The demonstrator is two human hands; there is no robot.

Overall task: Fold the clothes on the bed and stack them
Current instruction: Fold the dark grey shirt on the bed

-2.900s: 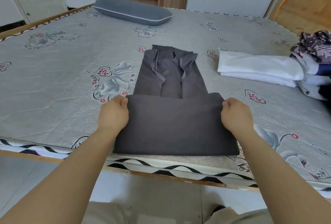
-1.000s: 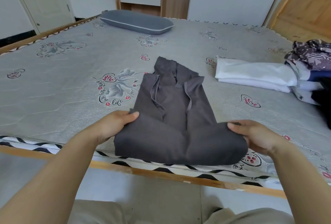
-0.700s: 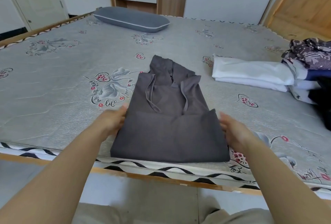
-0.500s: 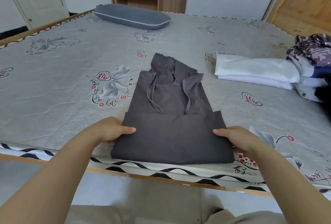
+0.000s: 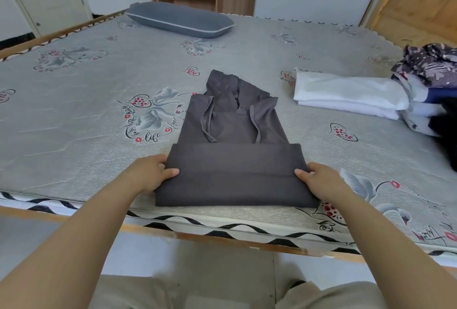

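Hoodie: both hands pinch its folded part at 9 and 3 o'clock; lift both sides evenly toward 12.

The hoodie is showing matt, smooth grey cloth. The mattress is looking quilted and faintly shiny. The bed frame is showing bare wood, the pillow matt cloth.

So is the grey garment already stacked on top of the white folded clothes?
No, the grey garment lies on the mattress near its front edge, apart from the white folded clothes to its right.
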